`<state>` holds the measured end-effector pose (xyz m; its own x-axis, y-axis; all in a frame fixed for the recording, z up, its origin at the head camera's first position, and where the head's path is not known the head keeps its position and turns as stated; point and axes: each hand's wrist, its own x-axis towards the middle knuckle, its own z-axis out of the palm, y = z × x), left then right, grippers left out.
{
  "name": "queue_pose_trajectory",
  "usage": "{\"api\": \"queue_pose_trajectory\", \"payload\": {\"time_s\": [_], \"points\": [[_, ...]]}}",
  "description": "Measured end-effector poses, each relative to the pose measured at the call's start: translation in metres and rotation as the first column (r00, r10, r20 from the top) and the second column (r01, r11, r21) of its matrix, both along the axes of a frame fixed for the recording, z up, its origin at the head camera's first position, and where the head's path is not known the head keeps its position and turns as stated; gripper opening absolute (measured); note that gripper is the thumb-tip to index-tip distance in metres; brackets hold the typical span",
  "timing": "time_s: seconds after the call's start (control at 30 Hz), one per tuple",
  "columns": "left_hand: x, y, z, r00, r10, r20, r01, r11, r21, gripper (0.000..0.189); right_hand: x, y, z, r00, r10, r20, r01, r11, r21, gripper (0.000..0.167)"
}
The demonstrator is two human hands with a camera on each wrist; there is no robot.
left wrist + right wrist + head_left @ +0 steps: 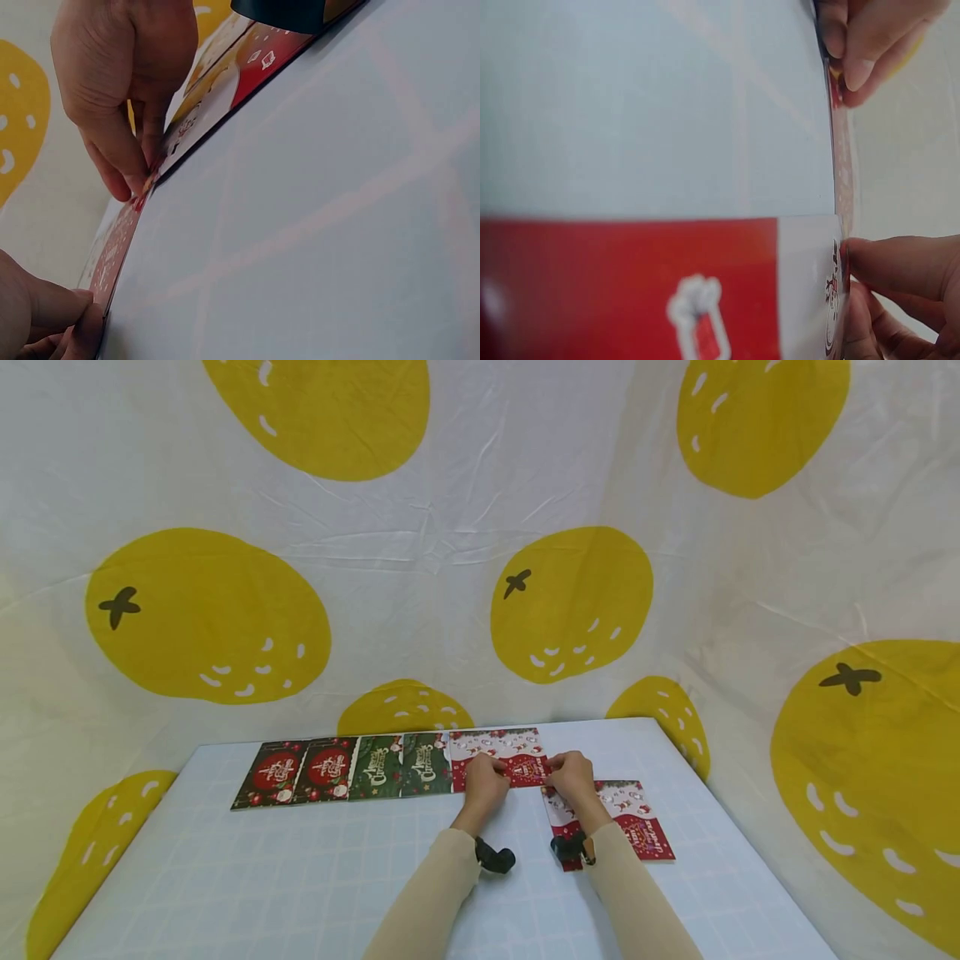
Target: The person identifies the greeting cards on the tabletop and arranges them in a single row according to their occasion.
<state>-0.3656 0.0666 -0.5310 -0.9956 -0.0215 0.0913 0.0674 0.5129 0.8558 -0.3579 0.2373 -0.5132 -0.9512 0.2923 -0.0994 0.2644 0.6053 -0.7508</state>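
Observation:
My left hand (486, 783) pinches the near left edge of a red-and-white Christmas card (498, 743) lying at the back of the table. At that card's near right corner, the fingers of my right hand (572, 777) hold it. The left wrist view shows thumb and finger of the left hand (49, 311) on the card's thin edge (112, 255), with the right hand (124, 82) farther along. Under my right wrist lies a second red-and-white card (633, 822), partly hidden by the forearm; it fills the lower right wrist view (645, 292).
Left of the held card, two green Christmas cards (377, 767) and two dark red ones (326, 768) lie in a row along the back. The table (262, 885) has a pale checked cover. A white cloth with yellow fruit prints (412, 610) hangs behind.

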Motion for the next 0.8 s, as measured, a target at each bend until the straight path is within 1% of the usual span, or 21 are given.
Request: {"api": "queue_pose_trajectory", "payload": {"time_s": [0.2, 0.4, 0.53, 0.63, 0.8], "points": [[0.0035, -0.0007, -0.0001, 1.0, 0.003, -0.015, -0.003, 1.0, 0.018, 0.017, 0.0026, 0.0004, -0.0019, 1.0, 0.004, -0.012, -0.005, 1.0, -0.021, 0.029], [0.0062, -0.0017, -0.0008, 1.0, -0.006, -0.02, 0.006, 1.0, 0.01, 0.018, 0.0046, 0.0005, -0.004, 1.0, 0.01, -0.01, -0.01, 0.999, -0.033, 0.029], [0.006, -0.0015, -0.0008, 1.0, -0.027, -0.001, 0.027, 1.0, 0.004, 0.021, 0.0051, -0.0001, -0.0044, 1.0, 0.014, -0.009, -0.014, 0.999, -0.033, 0.029], [0.0057, -0.0008, 0.0009, 0.999, -0.033, 0.029, 0.034, 0.999, -0.004, 0.023, 0.0057, -0.0004, -0.0042, 1.0, 0.018, -0.001, -0.018, 0.999, -0.031, 0.029], [0.0061, 0.0002, 0.0078, 0.997, -0.034, 0.064, 0.036, 0.999, -0.029, 0.025, 0.0061, -0.001, -0.0033, 1.0, 0.027, -0.003, -0.027, 0.999, -0.03, 0.029]]}}
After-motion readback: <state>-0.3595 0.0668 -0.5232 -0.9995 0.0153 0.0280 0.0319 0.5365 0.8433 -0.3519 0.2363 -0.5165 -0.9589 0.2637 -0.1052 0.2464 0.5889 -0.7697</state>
